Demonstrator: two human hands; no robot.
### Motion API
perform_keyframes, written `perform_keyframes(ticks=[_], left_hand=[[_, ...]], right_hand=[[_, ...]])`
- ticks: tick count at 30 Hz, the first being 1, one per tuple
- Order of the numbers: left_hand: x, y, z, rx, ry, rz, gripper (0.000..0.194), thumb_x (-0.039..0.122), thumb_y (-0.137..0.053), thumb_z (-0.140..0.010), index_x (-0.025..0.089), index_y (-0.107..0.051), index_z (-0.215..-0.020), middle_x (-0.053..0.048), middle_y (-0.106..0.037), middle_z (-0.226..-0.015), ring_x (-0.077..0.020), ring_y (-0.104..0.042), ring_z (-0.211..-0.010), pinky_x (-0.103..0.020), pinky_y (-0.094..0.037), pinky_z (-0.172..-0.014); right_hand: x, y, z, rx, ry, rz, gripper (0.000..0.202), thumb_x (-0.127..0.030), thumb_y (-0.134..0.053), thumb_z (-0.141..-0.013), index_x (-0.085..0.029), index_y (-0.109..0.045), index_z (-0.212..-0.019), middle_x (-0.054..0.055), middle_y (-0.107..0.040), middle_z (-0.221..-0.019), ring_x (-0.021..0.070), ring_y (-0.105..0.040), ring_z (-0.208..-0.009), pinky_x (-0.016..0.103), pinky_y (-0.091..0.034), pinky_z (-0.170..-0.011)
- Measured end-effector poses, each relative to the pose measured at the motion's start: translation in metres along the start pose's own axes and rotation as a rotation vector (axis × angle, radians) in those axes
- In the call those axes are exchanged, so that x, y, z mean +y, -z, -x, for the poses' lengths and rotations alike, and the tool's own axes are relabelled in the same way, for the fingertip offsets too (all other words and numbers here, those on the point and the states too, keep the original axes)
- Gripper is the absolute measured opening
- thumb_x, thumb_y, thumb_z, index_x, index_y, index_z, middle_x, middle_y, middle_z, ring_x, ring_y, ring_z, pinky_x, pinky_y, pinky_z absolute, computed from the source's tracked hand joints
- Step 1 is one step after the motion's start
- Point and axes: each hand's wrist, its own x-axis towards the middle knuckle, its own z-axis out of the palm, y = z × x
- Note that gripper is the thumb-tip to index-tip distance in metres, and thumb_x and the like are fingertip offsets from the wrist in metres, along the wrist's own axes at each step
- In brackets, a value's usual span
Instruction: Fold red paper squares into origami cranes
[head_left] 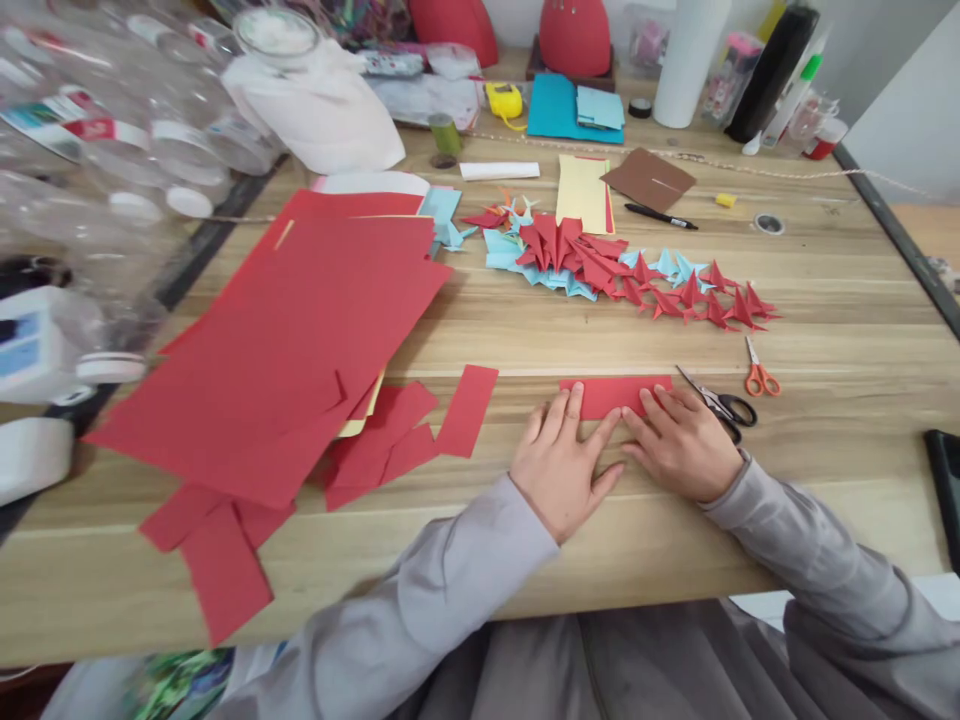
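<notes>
A red paper strip (pixel 611 392) lies crosswise on the wooden table, its long side facing me. The fingertips of my left hand (pixel 559 465) press on its left end, fingers stretched out and thumb apart. My right hand (pixel 686 445) lies on the strip's right part, fingers extended and flat. Close to my right hand are black-handled scissors (pixel 724 403), partly covered by it. Small orange-handled scissors (pixel 759 375) rest farther right. Left of my left hand is a red paper rectangle (pixel 468 410), with several more red pieces (pixel 382 440) beside it.
Large red sheets (pixel 300 330) are stacked at the left. Folded red and blue paper pieces (pixel 559 245) lie beyond my hands. Farther back are a black pen (pixel 660 216), brown paper (pixel 649 180) and a yellow tape measure (pixel 504 100). Plastic bottles (pixel 112 150) crowd the left edge.
</notes>
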Motion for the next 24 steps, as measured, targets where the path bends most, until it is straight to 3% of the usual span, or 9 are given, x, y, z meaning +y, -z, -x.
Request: perform_keyframes(ticks=[8,18,24], left_hand=[[-0.001,0.002,-0.002,0.009,-0.029,-0.052,0.055,0.052,-0.046,-0.084,0.028,-0.047,-0.132,-0.018,-0.037,-0.143,-0.0344,-0.04,-0.127,-0.049,-0.033,-0.1],[-0.027,0.003,0.02,-0.003,-0.03,-0.147,0.061,0.049,-0.043,-0.086,0.011,-0.046,-0.133,-0.014,-0.042,-0.141,-0.0338,-0.037,-0.13,-0.054,-0.027,-0.106],[-0.029,0.013,0.017,0.052,-0.077,-0.168,0.064,0.053,-0.042,-0.085,0.002,-0.056,-0.121,-0.022,-0.037,-0.142,-0.0347,-0.037,-0.13,-0.05,-0.031,-0.106]], right_hand=[[-0.001,-0.006,0.002,0.007,-0.037,0.012,0.038,-0.039,-0.047,-0.089,-0.012,-0.065,-0.11,0.019,-0.066,-0.109,0.0276,-0.059,-0.099,0.042,-0.041,-0.084],[-0.002,-0.011,0.002,0.087,-0.085,0.0,0.032,-0.035,-0.049,-0.089,-0.014,-0.069,-0.103,0.016,-0.068,-0.105,0.0248,-0.061,-0.094,0.039,-0.042,-0.084],[-0.003,-0.011,0.004,0.05,-0.081,-0.022,0.038,-0.04,-0.048,-0.088,-0.015,-0.066,-0.11,0.019,-0.066,-0.11,0.0276,-0.06,-0.099,0.042,-0.041,-0.086]])
